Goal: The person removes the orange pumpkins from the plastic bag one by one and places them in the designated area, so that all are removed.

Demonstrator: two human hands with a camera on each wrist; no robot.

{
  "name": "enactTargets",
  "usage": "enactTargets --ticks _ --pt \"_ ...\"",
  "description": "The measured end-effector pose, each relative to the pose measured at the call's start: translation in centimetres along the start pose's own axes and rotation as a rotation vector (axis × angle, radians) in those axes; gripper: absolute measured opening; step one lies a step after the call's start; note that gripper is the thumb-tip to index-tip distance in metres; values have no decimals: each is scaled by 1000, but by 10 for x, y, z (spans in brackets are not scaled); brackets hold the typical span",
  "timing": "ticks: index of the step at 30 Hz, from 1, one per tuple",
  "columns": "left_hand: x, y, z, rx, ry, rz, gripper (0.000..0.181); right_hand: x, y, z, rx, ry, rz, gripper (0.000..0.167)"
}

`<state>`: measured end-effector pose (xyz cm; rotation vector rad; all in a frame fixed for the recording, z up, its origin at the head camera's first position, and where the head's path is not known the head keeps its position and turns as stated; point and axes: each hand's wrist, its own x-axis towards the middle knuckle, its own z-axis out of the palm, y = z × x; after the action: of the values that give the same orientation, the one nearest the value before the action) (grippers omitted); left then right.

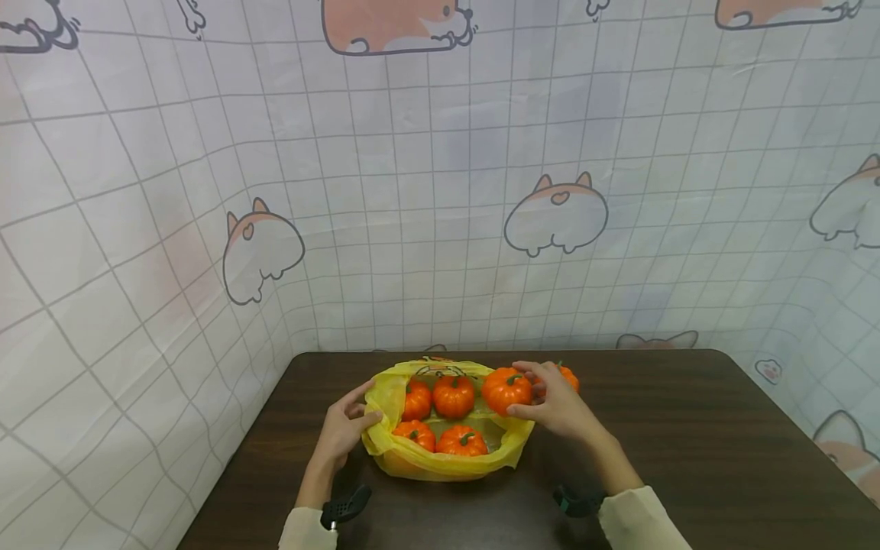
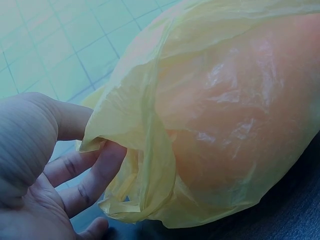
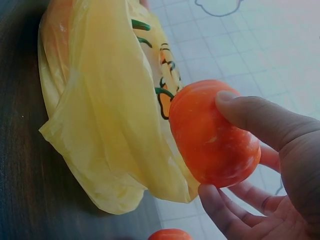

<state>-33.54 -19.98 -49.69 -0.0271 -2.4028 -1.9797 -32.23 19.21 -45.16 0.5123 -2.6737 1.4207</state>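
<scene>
A yellow plastic bag [image 1: 450, 467] lies with its mouth wide and turned up, several small orange pumpkins [image 1: 454, 397] inside it. At the bag's left rim, my left hand [image 1: 338, 431] pinches the thin plastic; the left wrist view shows the folded edge [image 2: 117, 125] between thumb and fingers. My right hand [image 1: 562, 409] grips another orange pumpkin [image 1: 507, 391] with a green stem, thumb on one side and fingers on the other. This pumpkin is over the bag's right rim, and in the right wrist view it [image 3: 212, 135] hangs beside the bag's mouth.
One more orange pumpkin [image 1: 569, 378] stands on the dark wooden table [image 1: 687, 458] behind my right hand, partly hidden by it. A white gridded cloth [image 1: 440, 290] with cartoon dogs hangs behind the table and along both sides.
</scene>
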Motion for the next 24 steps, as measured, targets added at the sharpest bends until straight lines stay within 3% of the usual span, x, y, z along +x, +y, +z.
enactTargets --ticks 13,24 --pt "1 0 0 -4 5 -12 62 1 5 -10 -40 59 -17 71" --pt "3 -4 -1 -26 -20 -4 64 -3 8 -25 -54 83 13 74"
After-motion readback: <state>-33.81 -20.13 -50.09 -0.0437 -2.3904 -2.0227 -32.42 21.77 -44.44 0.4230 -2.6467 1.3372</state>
